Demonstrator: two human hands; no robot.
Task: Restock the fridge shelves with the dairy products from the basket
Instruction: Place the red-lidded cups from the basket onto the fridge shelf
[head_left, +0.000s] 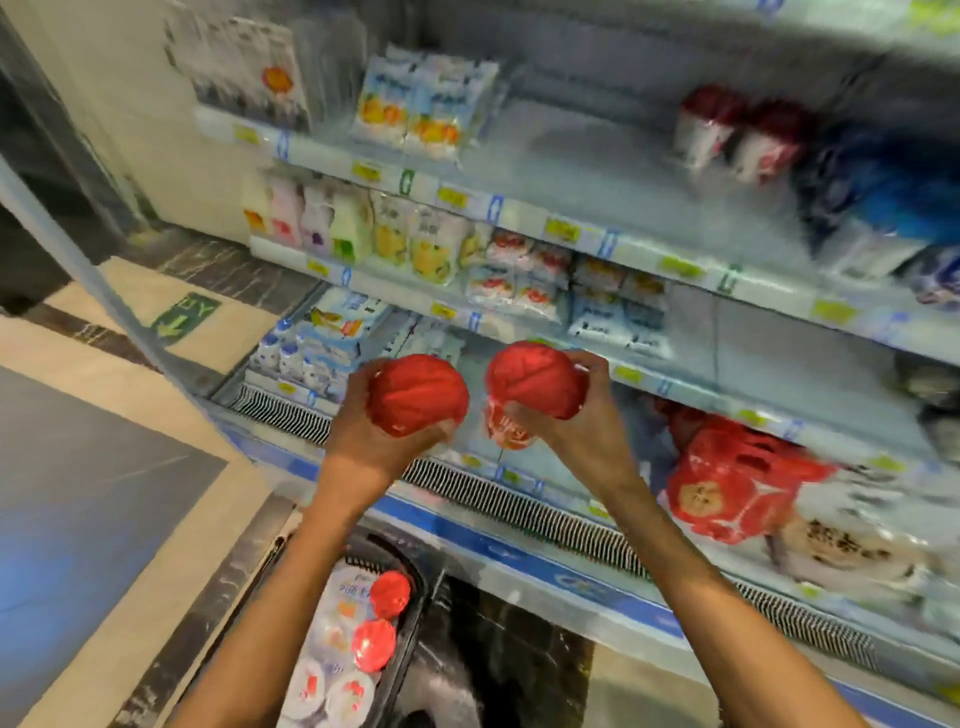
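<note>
My left hand (363, 431) grips a red-topped dairy cup (418, 392), held up in front of the open fridge. My right hand (582, 415) grips a second red-topped cup (535, 379) with a white and red label showing below the lid. Both cups hover side by side before the lower shelves. The dark basket (415, 587) stands on the floor below my arms, holding several more cups with red lids and white packs. Two matching red-topped cups (737, 132) stand on the upper shelf at the right.
The fridge shelves (519, 208) carry milk pouches, small bottles and yoghurt packs. A red-wrapped multipack (737, 483) lies on the bottom shelf at right. The black vent grille (519, 504) runs along the fridge's front edge. Tiled floor lies to the left.
</note>
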